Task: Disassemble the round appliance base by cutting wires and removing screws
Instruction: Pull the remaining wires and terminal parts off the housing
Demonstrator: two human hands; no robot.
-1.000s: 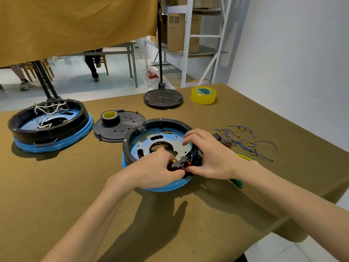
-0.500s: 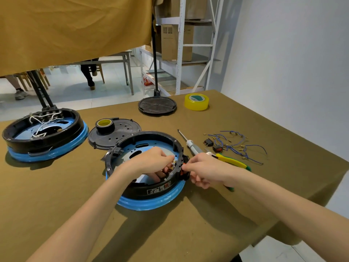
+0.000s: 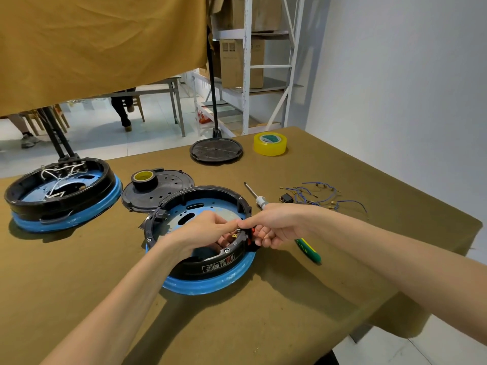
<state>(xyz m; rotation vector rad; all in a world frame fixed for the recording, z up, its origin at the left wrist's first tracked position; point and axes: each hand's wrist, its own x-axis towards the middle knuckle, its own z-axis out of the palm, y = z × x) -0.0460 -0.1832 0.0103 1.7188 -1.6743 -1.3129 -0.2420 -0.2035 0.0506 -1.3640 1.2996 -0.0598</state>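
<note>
A round appliance base (image 3: 210, 270), black with a blue lower ring, lies open side up in front of me. My left hand (image 3: 205, 230) reaches inside it near the right rim, fingers pinched on a small black part with brass terminals (image 3: 237, 234). From outside the rim my right hand (image 3: 274, 227) grips the same spot, at a black and red switch part (image 3: 251, 233). A screwdriver (image 3: 257, 197) lies behind my right hand. The yellow and green handle of the cutters (image 3: 308, 250) pokes out under my right wrist.
A second round base (image 3: 63, 196) with white wires sits at the left. A black cover plate (image 3: 163, 192) carries a black tape roll (image 3: 143, 179). Cut blue wires (image 3: 321, 197), a yellow tape roll (image 3: 270, 144) and a stand's round foot (image 3: 216, 150) lie behind. The table edge runs along the right.
The base has turned and shifted toward me, so its label faces me. Both hands stayed on the switch part at the rim. The screwdriver and cutters came into view.
</note>
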